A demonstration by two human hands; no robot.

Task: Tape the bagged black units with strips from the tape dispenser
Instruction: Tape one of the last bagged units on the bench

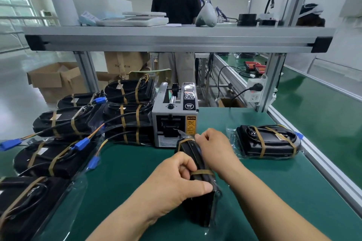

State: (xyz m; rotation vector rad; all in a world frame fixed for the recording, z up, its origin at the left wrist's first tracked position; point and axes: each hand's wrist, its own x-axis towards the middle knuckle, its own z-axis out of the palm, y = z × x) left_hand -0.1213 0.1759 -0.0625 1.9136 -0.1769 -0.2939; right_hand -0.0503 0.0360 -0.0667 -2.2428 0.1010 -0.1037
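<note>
the unit (198,211) (bagged, two tan strips already across it) stands on its edge on the green mat (125,162), just in front of the dispenser (174,115). the left hand (176,178) grasps its near end, thumb along the side. the right hand (213,148) curls round the far end, by the far strip (185,140). taped units (64,123) are piled to the left, and another one (268,143) lies to the right.

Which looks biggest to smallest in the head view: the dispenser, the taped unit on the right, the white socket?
1. Dispenser and right unit: about alike, no ranking.
2. White socket: smallest, though farther back.
</note>
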